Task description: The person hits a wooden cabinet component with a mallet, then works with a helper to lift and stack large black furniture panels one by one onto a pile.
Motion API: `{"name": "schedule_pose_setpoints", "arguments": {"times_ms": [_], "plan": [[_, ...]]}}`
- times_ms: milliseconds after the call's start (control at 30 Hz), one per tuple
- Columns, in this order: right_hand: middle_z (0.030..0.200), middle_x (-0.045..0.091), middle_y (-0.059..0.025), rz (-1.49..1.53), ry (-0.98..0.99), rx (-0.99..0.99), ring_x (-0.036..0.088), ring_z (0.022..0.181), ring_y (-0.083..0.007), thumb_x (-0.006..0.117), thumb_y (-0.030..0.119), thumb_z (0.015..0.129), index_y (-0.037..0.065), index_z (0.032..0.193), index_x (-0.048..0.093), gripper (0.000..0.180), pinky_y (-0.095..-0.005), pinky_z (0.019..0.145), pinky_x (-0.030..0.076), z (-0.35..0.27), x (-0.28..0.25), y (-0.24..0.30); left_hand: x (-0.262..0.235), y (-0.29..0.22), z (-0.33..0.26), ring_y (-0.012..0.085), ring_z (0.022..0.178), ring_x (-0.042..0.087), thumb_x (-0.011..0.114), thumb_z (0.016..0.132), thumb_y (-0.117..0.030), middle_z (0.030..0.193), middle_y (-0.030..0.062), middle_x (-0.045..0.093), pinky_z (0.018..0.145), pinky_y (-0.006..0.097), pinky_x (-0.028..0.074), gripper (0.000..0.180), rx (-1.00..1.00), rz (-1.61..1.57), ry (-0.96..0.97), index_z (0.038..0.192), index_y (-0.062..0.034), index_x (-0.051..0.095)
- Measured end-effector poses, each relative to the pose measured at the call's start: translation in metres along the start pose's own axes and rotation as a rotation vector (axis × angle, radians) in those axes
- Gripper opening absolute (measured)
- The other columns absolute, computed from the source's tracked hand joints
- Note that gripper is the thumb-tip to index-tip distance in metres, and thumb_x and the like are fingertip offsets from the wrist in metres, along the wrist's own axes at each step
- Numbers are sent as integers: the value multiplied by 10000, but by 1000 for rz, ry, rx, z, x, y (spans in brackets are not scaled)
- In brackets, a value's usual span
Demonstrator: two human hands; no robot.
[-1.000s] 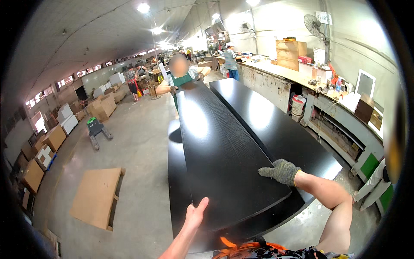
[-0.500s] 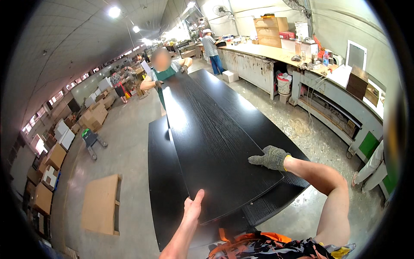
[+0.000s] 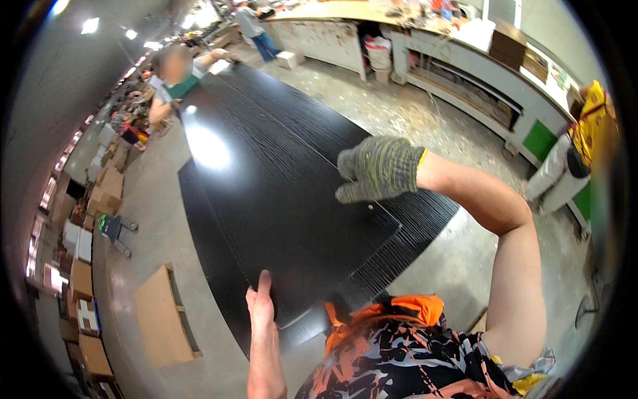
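Note:
A long black wood-grain panel (image 3: 286,219) lies on top of wider black boards (image 3: 319,116). My bare left hand (image 3: 261,306) grips its left edge by the near corner, thumb on top and fingers hidden beneath. My right hand (image 3: 382,171), in a grey-green knitted glove, is raised over the right edge, thumb and fingers apart, holding nothing that I can see. At the far end a co-worker in a green apron (image 3: 181,88) has both hands at the panel.
Along the right runs a long workbench (image 3: 452,63) with a bucket (image 3: 379,53) in its opening. A person in yellow (image 3: 591,126) stands at the right. On the left floor are a cardboard-brown board (image 3: 159,316), a small dark stool (image 3: 116,233) and stacked cartons (image 3: 81,279).
My right hand has come off the panel's right edge and risen. My left hand keeps its grip. The view has turned downward and to the right, and the person in yellow shows more.

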State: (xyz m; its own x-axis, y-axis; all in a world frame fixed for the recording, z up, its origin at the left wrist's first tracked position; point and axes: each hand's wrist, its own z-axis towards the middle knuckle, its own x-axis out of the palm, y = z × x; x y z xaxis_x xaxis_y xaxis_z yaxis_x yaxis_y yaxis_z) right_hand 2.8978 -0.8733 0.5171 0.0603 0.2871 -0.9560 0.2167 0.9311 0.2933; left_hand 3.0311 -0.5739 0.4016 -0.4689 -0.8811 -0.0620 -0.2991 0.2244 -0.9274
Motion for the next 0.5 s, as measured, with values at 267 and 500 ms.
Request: {"name": "schedule_pose_setpoints", "arguments": {"times_ms": [267, 500], "plan": [[1269, 489, -222, 321, -58, 602, 455, 1206, -320, 638, 573, 722, -4, 1301, 421, 845, -373, 1022, 342, -49, 76, -106, 22, 6, -19, 205, 1104, 503, 572, 885, -367, 1198, 112, 539, 964, 337, 371, 560, 16, 55, 28, 1252, 34, 438], [1224, 536, -182, 802, -19, 553, 522, 1117, -291, 441, 651, 820, 41, 1300, 452, 777, -378, 980, 372, -57, 84, -99, 26, -1, -24, 197, 1107, 499, 557, 893, -388, 1203, 106, 535, 969, 331, 365, 538, -37, 87, 15, 1223, 27, 468]]}}
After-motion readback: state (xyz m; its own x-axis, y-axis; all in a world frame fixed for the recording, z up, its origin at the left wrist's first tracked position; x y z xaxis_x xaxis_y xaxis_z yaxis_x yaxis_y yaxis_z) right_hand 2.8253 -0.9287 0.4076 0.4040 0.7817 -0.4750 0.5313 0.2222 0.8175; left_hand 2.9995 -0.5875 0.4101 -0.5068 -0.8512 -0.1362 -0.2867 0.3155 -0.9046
